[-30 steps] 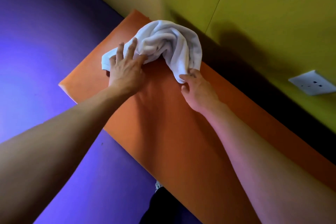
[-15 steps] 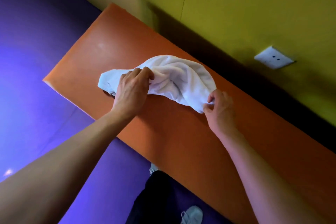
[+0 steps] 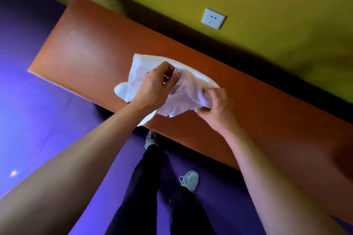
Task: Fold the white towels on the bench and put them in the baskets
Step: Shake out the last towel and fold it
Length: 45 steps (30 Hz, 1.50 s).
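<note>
Your left hand [image 3: 152,86] pinches the bunched white towel [image 3: 137,74] above the orange bench [image 3: 86,53]; your right hand [image 3: 217,105] has fingers curled into its other edge; you're likely finding corners; next, spread it flat; no basket visible.

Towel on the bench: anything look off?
The towel is bunched, not flat, gripped by the left hand and right hand; one corner overhangs the bench front edge. No basket in view.

Towel [image 3: 152,66] over the bench [image 3: 91,51] near its front edge, wall socket [image 3: 213,18] behind
</note>
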Tool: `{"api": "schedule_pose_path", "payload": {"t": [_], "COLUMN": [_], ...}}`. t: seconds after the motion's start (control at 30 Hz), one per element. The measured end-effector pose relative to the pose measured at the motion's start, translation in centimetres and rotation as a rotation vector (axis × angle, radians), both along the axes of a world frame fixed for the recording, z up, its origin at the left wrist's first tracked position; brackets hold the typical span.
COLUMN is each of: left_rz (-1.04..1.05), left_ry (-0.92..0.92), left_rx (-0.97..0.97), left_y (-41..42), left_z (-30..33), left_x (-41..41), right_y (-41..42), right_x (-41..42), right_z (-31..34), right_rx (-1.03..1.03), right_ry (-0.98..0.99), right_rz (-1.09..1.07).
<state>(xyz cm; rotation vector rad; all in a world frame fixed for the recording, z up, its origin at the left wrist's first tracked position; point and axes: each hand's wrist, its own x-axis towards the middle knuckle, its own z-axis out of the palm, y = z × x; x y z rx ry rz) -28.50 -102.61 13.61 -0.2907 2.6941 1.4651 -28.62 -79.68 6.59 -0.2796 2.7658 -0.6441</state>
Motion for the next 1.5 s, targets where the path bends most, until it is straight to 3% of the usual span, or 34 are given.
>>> {"api": "schedule_pose_path", "payload": {"t": [0.27, 0.5, 0.67, 0.8, 0.93, 1.0, 1.1, 1.2, 1.3, 1.4, 1.5], "left_rz": [-0.223, 0.0, -0.071, -0.367, -0.131, -0.044, -0.044, -0.153, -0.175, -0.075, -0.028], "left_ry": [0.113, 0.132, 0.134, 0.205, 0.23, 0.276, 0.33, 0.373, 0.358, 0.313, 0.396], "left_rx": [-0.006, 0.069, 0.261, 0.044, 0.103, 0.16, 0.103, -0.061, -0.07, -0.03, -0.023], "left_y": [8.2, 11.6, 12.8, 13.9, 16.6, 17.7, 18.1, 18.3, 19.2, 19.0, 19.1], "left_z": [9.9, 16.4, 21.8, 24.9, 26.6, 27.9, 29.8, 30.9, 31.2, 30.9, 30.8], "left_x": [2.8, 4.0, 4.7, 6.1, 7.1, 7.4, 7.5, 7.6, 7.7, 7.0, 7.0], "right_y": [1.4, 5.1, 9.3, 11.6, 13.7, 16.0, 19.8, 21.0, 21.3, 22.9, 24.4], "right_x": [2.4, 2.6, 3.5, 4.1, 5.0, 5.6, 6.1, 6.4, 7.2, 8.2, 8.7], "right_z": [7.0, 15.4, 20.4, 23.0, 24.3, 23.7, 22.6, 22.0, 22.5, 23.3, 22.6], "right_rx": [-0.358, -0.703, -0.61, -0.487, -0.334, -0.292, -0.467, -0.588, -0.672, -0.456, -0.148], "right_ry": [0.202, 0.137, 0.181, 0.264, 0.475, 0.594, 0.488, 0.322, 0.222, 0.328, 0.518], "right_rz": [-0.232, -0.262, -0.053, -0.003, 0.005, -0.161, -0.48, -0.501, -0.488, -0.262, -0.107]}}
